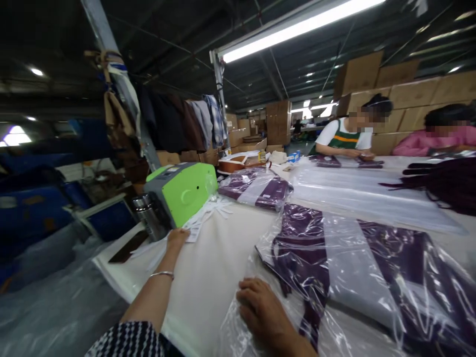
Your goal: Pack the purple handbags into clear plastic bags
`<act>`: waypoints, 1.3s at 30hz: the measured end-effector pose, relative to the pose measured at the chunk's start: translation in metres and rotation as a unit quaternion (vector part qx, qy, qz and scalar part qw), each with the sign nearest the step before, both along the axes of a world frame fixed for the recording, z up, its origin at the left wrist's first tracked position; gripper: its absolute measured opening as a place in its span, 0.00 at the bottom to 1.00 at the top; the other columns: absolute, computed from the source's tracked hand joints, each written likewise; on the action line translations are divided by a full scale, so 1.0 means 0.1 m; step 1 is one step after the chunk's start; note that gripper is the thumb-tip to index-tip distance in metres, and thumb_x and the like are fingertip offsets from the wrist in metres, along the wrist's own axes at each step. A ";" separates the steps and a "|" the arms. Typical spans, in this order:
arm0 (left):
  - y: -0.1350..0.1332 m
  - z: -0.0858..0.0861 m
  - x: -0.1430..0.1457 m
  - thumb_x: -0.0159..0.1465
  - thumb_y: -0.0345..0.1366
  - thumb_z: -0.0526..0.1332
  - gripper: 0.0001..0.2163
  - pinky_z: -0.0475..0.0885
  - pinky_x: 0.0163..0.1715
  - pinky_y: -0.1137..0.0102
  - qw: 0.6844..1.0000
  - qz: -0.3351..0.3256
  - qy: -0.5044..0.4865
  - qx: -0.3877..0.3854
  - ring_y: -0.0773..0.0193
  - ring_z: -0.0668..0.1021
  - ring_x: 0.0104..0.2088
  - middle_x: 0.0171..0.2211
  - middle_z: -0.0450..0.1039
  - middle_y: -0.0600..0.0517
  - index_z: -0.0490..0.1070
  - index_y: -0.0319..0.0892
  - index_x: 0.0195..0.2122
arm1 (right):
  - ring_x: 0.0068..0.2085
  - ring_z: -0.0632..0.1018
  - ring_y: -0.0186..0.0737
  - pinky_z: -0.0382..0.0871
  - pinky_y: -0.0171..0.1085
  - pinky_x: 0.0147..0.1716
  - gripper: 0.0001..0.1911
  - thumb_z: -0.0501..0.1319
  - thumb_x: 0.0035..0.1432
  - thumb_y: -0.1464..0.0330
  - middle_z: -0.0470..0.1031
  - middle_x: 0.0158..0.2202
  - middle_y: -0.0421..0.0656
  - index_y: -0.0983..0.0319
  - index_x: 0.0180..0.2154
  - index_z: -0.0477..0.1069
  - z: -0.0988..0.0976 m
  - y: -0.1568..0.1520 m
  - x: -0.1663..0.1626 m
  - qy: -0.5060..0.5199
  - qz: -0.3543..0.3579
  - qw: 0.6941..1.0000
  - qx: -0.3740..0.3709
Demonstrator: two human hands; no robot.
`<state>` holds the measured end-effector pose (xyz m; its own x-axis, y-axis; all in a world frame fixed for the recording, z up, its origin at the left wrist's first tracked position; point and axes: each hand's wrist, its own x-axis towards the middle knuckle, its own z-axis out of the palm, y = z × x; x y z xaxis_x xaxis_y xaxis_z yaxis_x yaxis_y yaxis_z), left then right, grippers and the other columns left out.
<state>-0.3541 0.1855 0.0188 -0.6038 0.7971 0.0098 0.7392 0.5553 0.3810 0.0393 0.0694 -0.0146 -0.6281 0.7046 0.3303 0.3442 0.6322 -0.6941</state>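
My left hand (177,239) reaches across the white table to a printed white label (192,233), its fingers closed at the label's edge. Strips of white paper (213,212) lie around it, beside a lime-green and grey machine (189,188). Closer to me, my right hand (263,308) has its fingers bent and pressed together on the loose clear edge of a plastic bag (238,317). Inside that bag lies a folded dark purple garment (305,238) with a pale band across it. Under my right palm the plastic is hidden.
Another bagged purple piece (273,191) lies farther back. Clear plastic sheets (357,191) and a dark purple heap (449,181) cover the right side. A metal flask (148,218) stands by the left table edge. Two people work across the table, before stacked cartons (416,99).
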 end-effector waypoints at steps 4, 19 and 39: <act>-0.17 0.01 -0.05 0.69 0.46 0.60 0.16 0.76 0.44 0.59 0.999 0.013 -0.018 -0.029 0.60 0.79 0.43 0.45 0.75 0.47 0.72 0.38 0.48 | 0.58 0.72 0.46 0.58 0.46 0.63 0.12 0.62 0.57 0.73 0.76 0.53 0.46 0.58 0.43 0.78 0.09 -0.04 0.00 -0.014 0.006 1.000 -0.008; -0.06 0.03 0.27 0.62 0.42 0.66 0.13 0.72 0.49 0.58 0.996 0.014 -0.077 0.044 0.55 0.78 0.47 0.44 0.77 0.46 0.73 0.39 0.42 | 0.56 0.73 0.45 0.60 0.45 0.61 0.11 0.62 0.57 0.75 0.78 0.50 0.45 0.58 0.41 0.78 0.09 -0.05 -0.01 -0.005 -0.003 1.000 0.012; -1.24 0.28 2.27 0.58 0.49 0.69 0.18 0.74 0.27 0.72 0.772 -0.282 -0.555 0.129 0.67 0.76 0.25 0.26 0.76 0.54 0.70 0.40 0.38 | 0.43 0.79 0.45 0.73 0.40 0.38 0.26 0.63 0.59 0.48 0.79 0.43 0.49 0.63 0.46 0.75 0.71 0.02 0.28 0.366 -0.154 0.842 -0.366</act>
<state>-0.1267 0.0614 0.0464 0.0884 0.9942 -0.0613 -0.0251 0.0637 0.9977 0.0672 0.0718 0.0559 -0.1941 0.9800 -0.0434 -0.2762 -0.0971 -0.9562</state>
